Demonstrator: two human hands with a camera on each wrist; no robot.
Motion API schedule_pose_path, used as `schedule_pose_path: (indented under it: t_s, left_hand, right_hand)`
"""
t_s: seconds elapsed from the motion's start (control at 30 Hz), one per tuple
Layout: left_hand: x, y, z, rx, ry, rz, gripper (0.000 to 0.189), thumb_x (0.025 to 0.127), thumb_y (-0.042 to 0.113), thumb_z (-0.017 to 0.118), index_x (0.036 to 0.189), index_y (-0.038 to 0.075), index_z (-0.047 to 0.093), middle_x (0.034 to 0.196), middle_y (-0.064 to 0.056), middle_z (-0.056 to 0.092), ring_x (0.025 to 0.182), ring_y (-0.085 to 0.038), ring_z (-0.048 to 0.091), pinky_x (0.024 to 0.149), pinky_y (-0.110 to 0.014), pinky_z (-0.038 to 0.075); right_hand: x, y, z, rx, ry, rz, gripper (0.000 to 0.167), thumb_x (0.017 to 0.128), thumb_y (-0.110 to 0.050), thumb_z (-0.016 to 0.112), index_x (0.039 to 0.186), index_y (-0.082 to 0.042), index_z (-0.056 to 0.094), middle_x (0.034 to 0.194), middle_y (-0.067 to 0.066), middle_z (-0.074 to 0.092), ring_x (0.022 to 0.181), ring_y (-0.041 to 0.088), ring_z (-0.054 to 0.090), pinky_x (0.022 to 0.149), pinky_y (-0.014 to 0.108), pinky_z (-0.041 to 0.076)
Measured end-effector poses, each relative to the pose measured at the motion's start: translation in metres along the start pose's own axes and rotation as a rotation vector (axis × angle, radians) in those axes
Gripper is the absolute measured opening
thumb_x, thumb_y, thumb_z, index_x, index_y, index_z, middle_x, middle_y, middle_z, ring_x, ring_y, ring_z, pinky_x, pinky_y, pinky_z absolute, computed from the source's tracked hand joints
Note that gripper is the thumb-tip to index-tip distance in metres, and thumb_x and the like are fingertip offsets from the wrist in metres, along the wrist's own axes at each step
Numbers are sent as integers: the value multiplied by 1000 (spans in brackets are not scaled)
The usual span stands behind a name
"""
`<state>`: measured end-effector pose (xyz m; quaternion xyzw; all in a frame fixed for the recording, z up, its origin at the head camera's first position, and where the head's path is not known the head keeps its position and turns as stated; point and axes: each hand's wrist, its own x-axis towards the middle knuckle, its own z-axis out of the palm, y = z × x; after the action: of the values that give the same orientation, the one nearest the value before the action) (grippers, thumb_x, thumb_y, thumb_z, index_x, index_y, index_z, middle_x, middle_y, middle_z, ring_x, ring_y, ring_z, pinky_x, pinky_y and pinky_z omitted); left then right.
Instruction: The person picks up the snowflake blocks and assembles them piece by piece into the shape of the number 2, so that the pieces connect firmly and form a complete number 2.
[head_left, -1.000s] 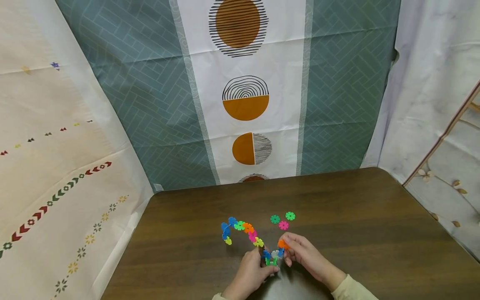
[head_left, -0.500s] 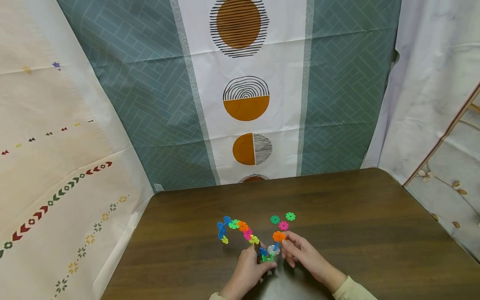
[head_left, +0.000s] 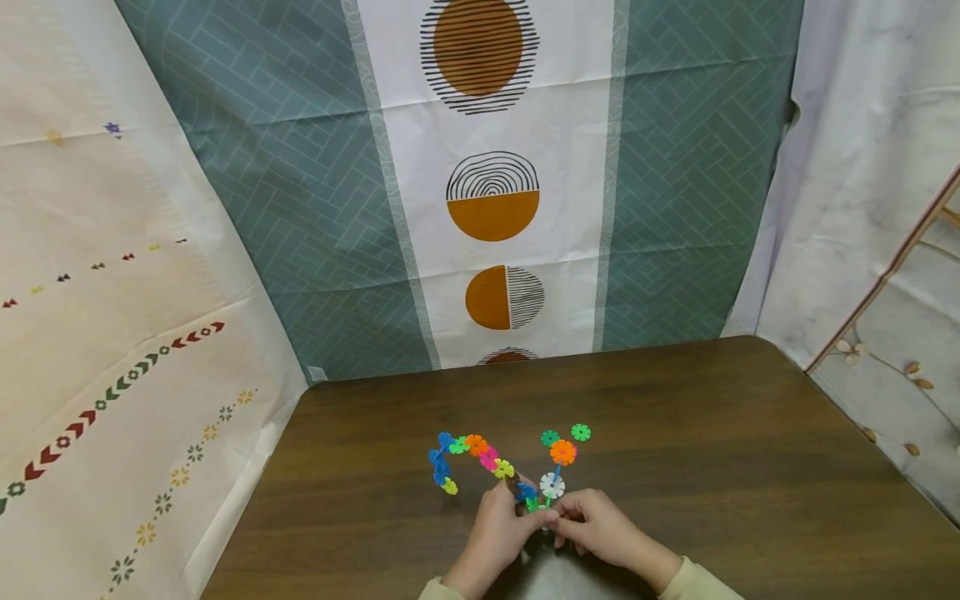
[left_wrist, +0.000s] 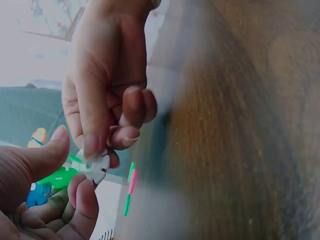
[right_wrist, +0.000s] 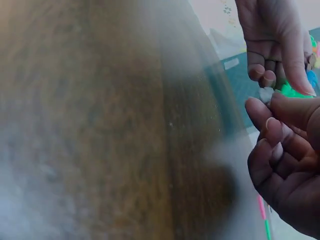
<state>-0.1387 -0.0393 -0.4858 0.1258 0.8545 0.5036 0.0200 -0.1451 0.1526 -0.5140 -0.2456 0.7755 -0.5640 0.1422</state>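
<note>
A chain of interlocking plastic flower discs in blue, green, orange, pink and yellow curves up from between the hands. My left hand holds the chain near its blue and green discs. A short branch with a white disc and an orange disc stands up beside it. My right hand pinches a whitish disc at the near end, between thumb and forefinger. That disc touches the green one; how far their slots engage cannot be told. Both thumbs nearly meet there.
Beyond the hands, two loose green discs lie on the brown wooden table. A pink disc shows edge-on with them in the left wrist view. A patterned cloth hangs behind the table.
My right hand has moved from the orange disc down to the whitish disc near the left thumb. The chain has tilted, and the orange disc now stands higher, covering the pink disc in the head view.
</note>
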Motion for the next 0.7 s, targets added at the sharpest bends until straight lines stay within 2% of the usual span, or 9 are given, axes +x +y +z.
schedule_pose_path:
  t_s: [0.1, 0.23, 0.4, 0.53, 0.7]
  left_hand:
    - [1, -1, 2, 21, 8, 14, 28, 76, 25, 84, 92, 11, 66, 78, 10, 62, 60, -1, 50, 53, -21, 44]
    - [3, -1, 2, 66, -5, 20, 26, 76, 29, 83, 87, 13, 66, 70, 13, 59, 57, 1, 47, 52, -20, 41]
    - [2, 1, 2, 83, -49, -10, 30, 78, 32, 81, 78, 12, 60, 57, 12, 49, 50, -2, 43, 48, -20, 37]
    - [0, 3, 2, 55, -58, -35, 32, 79, 32, 81, 77, 11, 57, 52, 9, 52, 46, -4, 48, 48, -22, 40]
    - [0, 4, 3, 34, -53, -36, 33, 78, 35, 81, 79, 10, 59, 56, 8, 55, 47, -5, 50, 47, -23, 42]
  right_hand:
    - [0, -3, 1, -63, 48, -11, 28, 96, -28, 62, 82, -4, 70, 66, -1, 67, 45, 1, 47, 43, 24, 45]
    - [-1, -4, 3, -99, 88, -6, 26, 95, -28, 64, 81, -7, 71, 66, -2, 68, 47, 2, 52, 45, 25, 48]
    - [-1, -1, 5, -79, 103, 5, 20, 95, -19, 65, 80, -7, 71, 67, -1, 69, 49, 7, 58, 46, 26, 50]
    - [-1, 1, 7, -63, 104, 15, 17, 94, -10, 64, 79, -6, 70, 66, 0, 69, 50, 9, 61, 46, 25, 50]
    - [0, 0, 7, -50, 101, 17, 19, 95, -12, 64, 78, -6, 69, 66, 2, 69, 50, 10, 61, 47, 25, 49]
